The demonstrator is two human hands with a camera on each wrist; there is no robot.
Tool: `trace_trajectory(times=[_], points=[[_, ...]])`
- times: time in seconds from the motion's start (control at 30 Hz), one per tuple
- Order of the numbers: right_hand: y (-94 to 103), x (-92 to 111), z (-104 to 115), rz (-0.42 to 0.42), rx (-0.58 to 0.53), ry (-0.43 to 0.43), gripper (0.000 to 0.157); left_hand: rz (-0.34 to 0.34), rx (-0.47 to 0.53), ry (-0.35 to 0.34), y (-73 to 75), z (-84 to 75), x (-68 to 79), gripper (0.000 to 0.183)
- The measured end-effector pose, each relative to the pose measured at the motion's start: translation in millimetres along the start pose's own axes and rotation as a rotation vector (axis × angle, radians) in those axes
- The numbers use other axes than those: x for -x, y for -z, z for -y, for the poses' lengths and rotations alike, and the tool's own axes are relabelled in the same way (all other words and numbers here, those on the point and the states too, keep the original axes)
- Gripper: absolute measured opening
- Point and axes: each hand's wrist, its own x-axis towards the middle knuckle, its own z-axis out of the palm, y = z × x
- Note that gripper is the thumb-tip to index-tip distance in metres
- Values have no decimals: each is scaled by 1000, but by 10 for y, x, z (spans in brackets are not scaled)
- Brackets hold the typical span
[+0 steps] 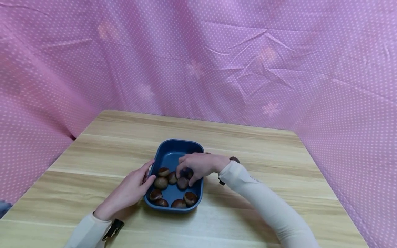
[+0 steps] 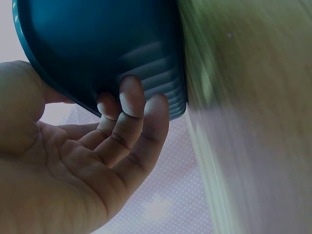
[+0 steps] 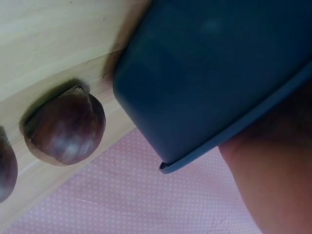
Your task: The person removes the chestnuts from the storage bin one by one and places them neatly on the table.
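Observation:
A blue rectangular container (image 1: 173, 196) stands on the table with several brown chestnuts inside, such as one chestnut (image 1: 190, 198) in its near right corner. My left hand (image 1: 131, 187) holds the container's left side, its thumb at the rim; in the left wrist view its curled fingers (image 2: 131, 100) touch the outer wall. Over the right rim reaches my right hand (image 1: 200, 164), its thumb and fingers around a dark chestnut (image 1: 182, 183) among the others. The right wrist view shows only part of this hand, behind the container's wall (image 3: 195, 92); its fingertips are hidden there.
Outside the container, to its right, a chestnut (image 1: 234, 159) lies on the table partly behind my right wrist. The right wrist view shows a chestnut (image 3: 68, 127) beside the wall and part of another (image 3: 6, 165). Pink dotted cloth (image 1: 198, 69) hangs around the wooden table (image 1: 254, 206).

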Motion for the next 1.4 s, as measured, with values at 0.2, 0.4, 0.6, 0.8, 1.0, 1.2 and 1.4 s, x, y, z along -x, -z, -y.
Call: trace_trajectory(times=[0.2,0.4,0.6,0.8,1.0,1.2,1.4], points=[[-10,-13,12,1,17,18,41,-1,-4,3,-7,-3,5,57],[-22,-16,44,2,5,36,39,-1,-9,0,-12,-1,4,57],[-21,-35,87,27,17,39,38,3,-5,-1,-6,6,4,57],[-25,-44,113,28,53,45,39,-1,-12,-9,0,8,-4,56],[-26,-51,145,34,73,54,43,-9,-22,-13,7,6,-8,56],[-36,-70,164,42,85,55,44,-10,-25,-12,1,18,-9,56],[-48,-73,163,32,102,50,42,-19,-34,-30,-9,31,-14,55]])
